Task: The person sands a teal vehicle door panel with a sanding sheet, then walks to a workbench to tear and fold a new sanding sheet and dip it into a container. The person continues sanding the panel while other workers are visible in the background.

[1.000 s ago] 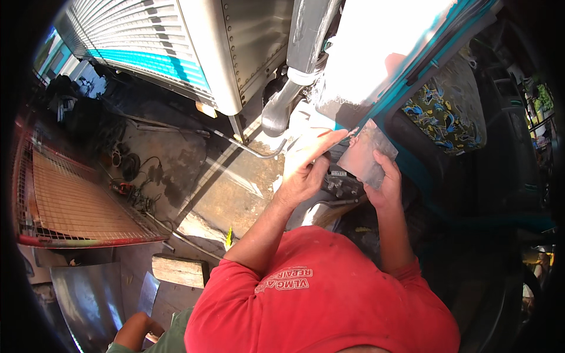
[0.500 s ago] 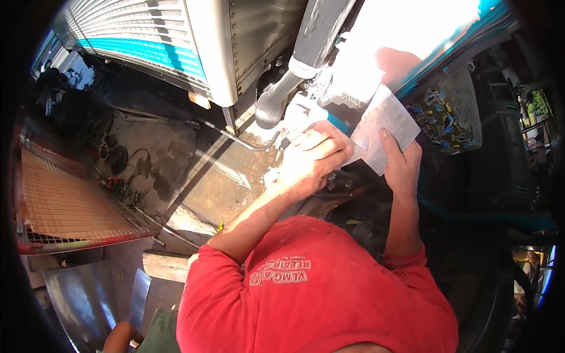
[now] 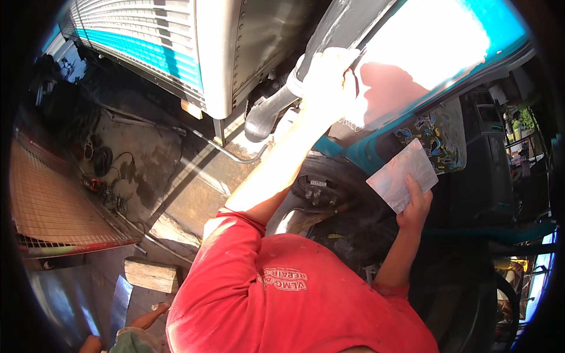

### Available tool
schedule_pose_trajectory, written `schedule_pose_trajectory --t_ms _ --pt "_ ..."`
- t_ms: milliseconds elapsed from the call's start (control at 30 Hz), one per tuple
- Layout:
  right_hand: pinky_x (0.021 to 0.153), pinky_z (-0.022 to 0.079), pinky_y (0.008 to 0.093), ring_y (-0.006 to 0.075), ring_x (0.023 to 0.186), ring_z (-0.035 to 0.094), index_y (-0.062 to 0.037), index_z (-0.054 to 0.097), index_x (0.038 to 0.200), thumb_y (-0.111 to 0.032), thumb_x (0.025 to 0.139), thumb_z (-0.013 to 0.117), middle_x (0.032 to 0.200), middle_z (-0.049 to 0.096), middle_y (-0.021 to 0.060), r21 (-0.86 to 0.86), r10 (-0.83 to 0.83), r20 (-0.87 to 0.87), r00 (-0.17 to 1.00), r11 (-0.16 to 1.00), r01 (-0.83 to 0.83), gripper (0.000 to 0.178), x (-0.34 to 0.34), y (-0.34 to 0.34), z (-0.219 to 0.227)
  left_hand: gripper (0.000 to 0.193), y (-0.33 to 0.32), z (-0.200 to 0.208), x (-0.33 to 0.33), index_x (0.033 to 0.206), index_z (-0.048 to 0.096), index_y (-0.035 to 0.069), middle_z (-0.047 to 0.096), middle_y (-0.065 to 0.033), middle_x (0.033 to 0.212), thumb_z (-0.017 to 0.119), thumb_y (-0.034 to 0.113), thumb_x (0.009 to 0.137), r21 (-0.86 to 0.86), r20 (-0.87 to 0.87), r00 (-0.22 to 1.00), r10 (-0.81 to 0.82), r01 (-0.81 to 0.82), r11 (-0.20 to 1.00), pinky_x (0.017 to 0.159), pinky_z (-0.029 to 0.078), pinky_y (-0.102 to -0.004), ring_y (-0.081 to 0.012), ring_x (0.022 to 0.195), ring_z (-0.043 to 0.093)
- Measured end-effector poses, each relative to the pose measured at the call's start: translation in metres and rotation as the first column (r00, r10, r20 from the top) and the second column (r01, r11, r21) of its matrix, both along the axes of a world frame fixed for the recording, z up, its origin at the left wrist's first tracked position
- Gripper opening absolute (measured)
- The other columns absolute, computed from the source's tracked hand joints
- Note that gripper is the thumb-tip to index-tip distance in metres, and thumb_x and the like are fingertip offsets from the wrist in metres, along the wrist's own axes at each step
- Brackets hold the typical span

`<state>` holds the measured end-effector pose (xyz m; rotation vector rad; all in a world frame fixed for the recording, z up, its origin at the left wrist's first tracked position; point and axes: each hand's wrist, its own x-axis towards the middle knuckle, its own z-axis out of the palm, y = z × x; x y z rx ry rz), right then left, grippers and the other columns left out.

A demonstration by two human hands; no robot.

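Observation:
My left hand (image 3: pixel 331 82) is bleached by sunlight and reaches to the grey edge (image 3: pixel 350 26) of the vehicle body. Its fingers look closed, but the glare hides what is in them. Lower right, my right hand (image 3: pixel 416 205) grips a thin, pale, square flat sheet (image 3: pixel 403 175) at one corner, thumb on top. Beside the left hand lies the sunlit vehicle panel (image 3: pixel 391 94), pale with turquoise borders and a hand's shadow on it. Under my left wrist, a dark grey rounded end piece (image 3: pixel 262 120) sticks out from the grey edge.
A ribbed silver and turquoise vehicle body (image 3: pixel 138 41) stands at upper left. An orange-brown mesh-covered frame (image 3: pixel 65 200) and a wood block (image 3: pixel 151 275) lie left. A bent metal pipe (image 3: pixel 226 154) crosses the floor. At lower left, another person's leg (image 3: pixel 147 319) shows. A patterned cloth (image 3: pixel 438 138) hangs right.
My left hand has left the pale sheet and moved up to the grey edge of the vehicle. My right hand has drawn the sheet down and to the right.

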<state>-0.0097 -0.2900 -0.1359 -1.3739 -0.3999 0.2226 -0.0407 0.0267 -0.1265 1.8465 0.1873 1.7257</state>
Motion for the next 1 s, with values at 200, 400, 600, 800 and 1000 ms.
schedule_pose_trajectory --t_ms 200,400,600,800,1000 --pt "0.100 0.058 0.0401 0.0260 0.118 0.071 0.0090 0.058 0.142 -0.007 0.100 0.067 0.132 0.069 0.0164 -0.047 -0.063 -0.043 0.997 0.997 0.061 0.045 -0.002 -0.030 -0.009 0.040 -0.008 -0.003 0.017 0.127 0.071 0.004 0.069 -0.0146 0.119 0.064 0.002 0.088 0.029 -0.069 0.997 0.032 -0.031 0.999 0.097 0.054 -0.0438 -0.0351 0.106 0.065" --pt "0.100 0.058 0.0405 0.0265 0.118 0.071 0.0082 0.057 0.142 -0.007 0.101 0.067 0.132 0.069 0.0161 -0.063 -0.130 -0.045 0.990 0.990 0.127 0.045 0.001 -0.046 -0.013 0.053 -0.025 -0.006 0.037 0.136 0.068 0.004 0.067 -0.0171 0.125 0.065 -0.003 0.084 0.008 -0.045 0.998 0.034 -0.034 0.999 0.094 0.056 -0.0434 -0.0379 0.108 0.064" --pt "0.100 0.059 0.0408 0.0267 0.117 0.071 0.0098 0.058 0.141 -0.007 0.100 0.067 0.131 0.070 0.0165 -0.072 -0.096 -0.046 0.994 0.993 0.092 0.046 0.004 -0.039 -0.013 0.052 -0.015 -0.015 0.022 0.136 0.070 0.006 0.069 -0.0150 0.126 0.066 0.002 0.085 0.141 0.000 0.999 -0.042 0.041 0.989 0.094 0.056 -0.0433 -0.0359 0.110 0.065" --pt "0.101 0.058 0.0401 0.0264 0.118 0.071 0.0078 0.057 0.143 -0.009 0.101 0.067 0.131 0.069 0.0156 -0.045 -0.011 -0.038 0.999 0.999 0.010 0.046 0.006 -0.023 -0.008 0.038 0.007 -0.015 0.014 0.125 0.074 0.006 0.071 -0.0139 0.111 0.065 0.004 0.088 0.042 0.024 1.000 -0.021 0.020 0.999 0.092 0.057 -0.0418 -0.0336 0.098 0.068" --pt "0.099 0.058 0.0393 0.0257 0.116 0.072 0.0091 0.059 0.140 -0.007 0.100 0.067 0.131 0.070 0.0157 -0.053 -0.090 -0.037 0.995 0.995 0.088 0.045 0.003 -0.036 -0.009 0.037 0.007 0.007 0.029 0.124 0.072 0.003 0.072 -0.0162 0.109 0.066 0.004 0.088 0.005 -0.027 0.996 -0.080 0.080 0.997 0.091 0.056 -0.0430 -0.0351 0.097 0.067"
